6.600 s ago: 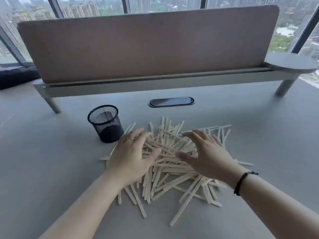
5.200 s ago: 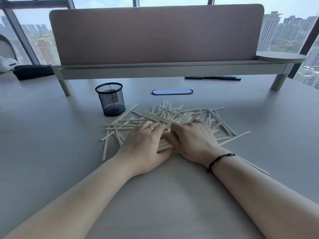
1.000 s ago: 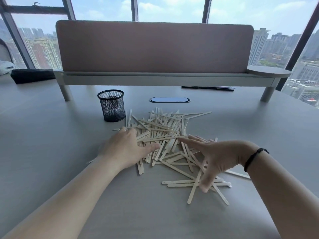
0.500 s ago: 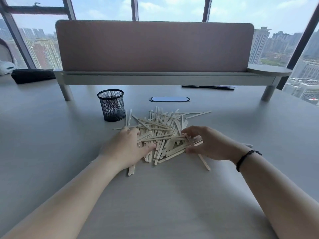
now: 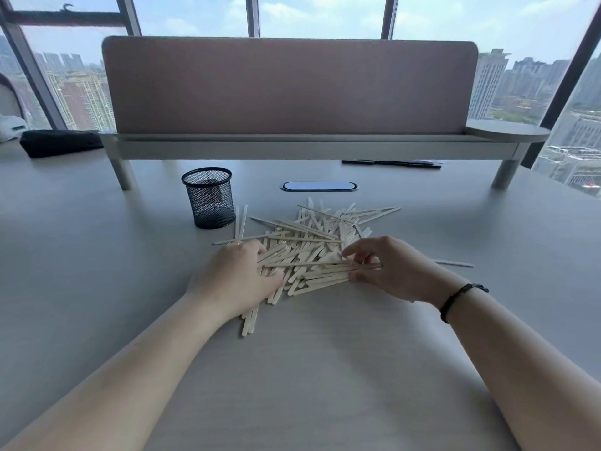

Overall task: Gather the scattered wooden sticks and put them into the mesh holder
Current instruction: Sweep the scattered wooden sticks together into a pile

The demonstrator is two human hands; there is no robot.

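Right hand (image 5: 395, 270) pinches a bundle of wooden sticks (image 5: 305, 252); left hand (image 5: 239, 276) presses flat. Square the ends before lifting toward mesh holder (image 5: 209, 203) at eleven o'clock.

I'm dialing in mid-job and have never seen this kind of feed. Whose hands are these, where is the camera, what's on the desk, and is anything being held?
There is no machine here: a person works with two bare hands, and the single camera sits on their head, looking forward and down.

On the grey desk lies a pile of wooden sticks. A black mesh holder stands upright just beyond the pile, to the left; no sticks show in it.

The left hand rests on the pile's left edge. The right hand has its fingers curled on a few sticks at the right edge; its grip looks light. One stray stick lies apart, farther right.
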